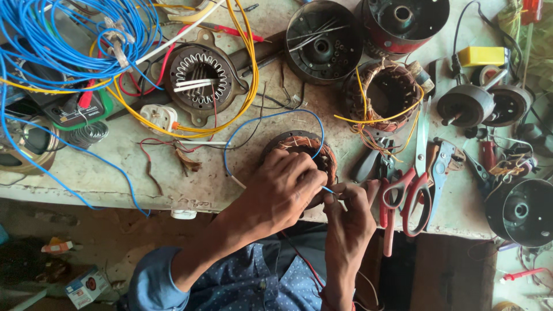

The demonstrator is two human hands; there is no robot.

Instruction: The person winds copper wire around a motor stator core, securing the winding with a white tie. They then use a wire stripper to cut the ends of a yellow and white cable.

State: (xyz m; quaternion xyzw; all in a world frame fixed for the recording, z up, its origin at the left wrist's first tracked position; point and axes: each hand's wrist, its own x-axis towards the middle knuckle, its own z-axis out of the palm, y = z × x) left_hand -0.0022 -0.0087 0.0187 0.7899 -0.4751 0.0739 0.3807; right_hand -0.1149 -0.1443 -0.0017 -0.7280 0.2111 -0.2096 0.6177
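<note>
We are resting our left hand (282, 190) on the round copper coil (305, 151) near the table (115, 173) edge, while our right hand (348, 207) is pinching its grip tight on the blue wire (271, 117), which is running up-left.

wire (271, 117): blue | scissors (412, 193): red handles | sleeve (152, 282): blue, dotted

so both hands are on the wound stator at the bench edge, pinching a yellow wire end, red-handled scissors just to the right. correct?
Not quite: the wire is blue, not yellow, as the head view shows. The rest holds: left hand and right hand work at the wound stator at the bench edge, with the red-handled scissors just right.
</note>
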